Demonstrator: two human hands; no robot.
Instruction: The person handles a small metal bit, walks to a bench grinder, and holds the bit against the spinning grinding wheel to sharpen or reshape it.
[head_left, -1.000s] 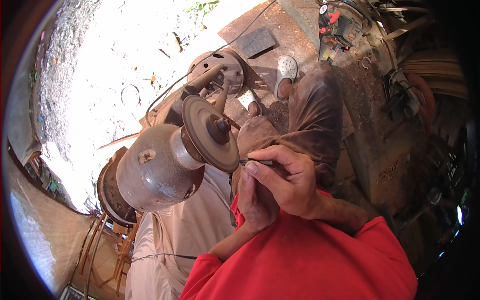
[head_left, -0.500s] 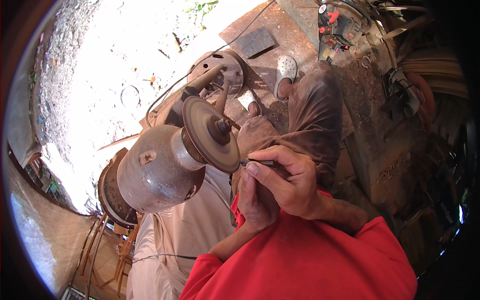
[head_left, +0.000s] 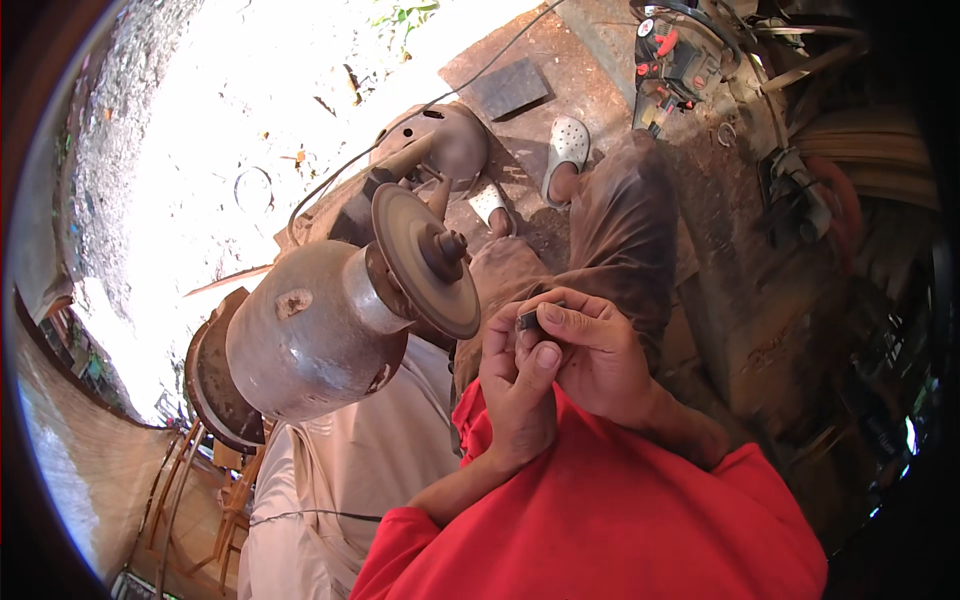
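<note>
Close to my body, my right hand pinches a small dark metal piece between thumb and forefinger. My left hand is curled against it from the other side, its thumb and fingertips at the piece. Most of the piece is hidden by the fingers, so its full shape does not show. Just left of my hands is a worn bench grinder with a rounded metal body. Its near grinding wheel stands apart from the piece.
Behind the grinder lies a round metal base with holes, a cable crossing near it. A dark flat block rests on the ground. Beige cloth drapes below the grinder. A red-and-black tool lies at the far right.
The dark piece has come away from the wheel's edge toward my body and been turned. My left hand has risen to meet it, thumb now across in front.
</note>
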